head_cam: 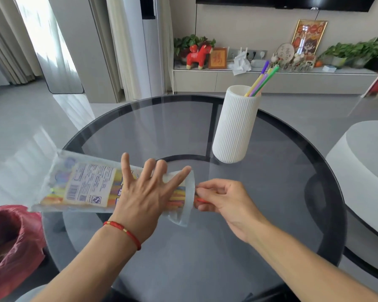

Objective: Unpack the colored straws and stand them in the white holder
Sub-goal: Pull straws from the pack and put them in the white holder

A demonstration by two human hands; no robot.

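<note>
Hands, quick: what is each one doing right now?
Left hand: open, fingers spread, pressing flat on the straw packet.
Right hand: closed, pinching an orange-red straw at the packet's open end.

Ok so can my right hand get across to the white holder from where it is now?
Probably yes. The right hand is at the bag's open mouth, pinching an orange-red straw. The white holder stands upright beyond it, and only bare glass table lies between them.

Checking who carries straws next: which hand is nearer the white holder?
Right. The right hand pinches a straw below the holder; the left hand lies on the bag, farther left.
</note>
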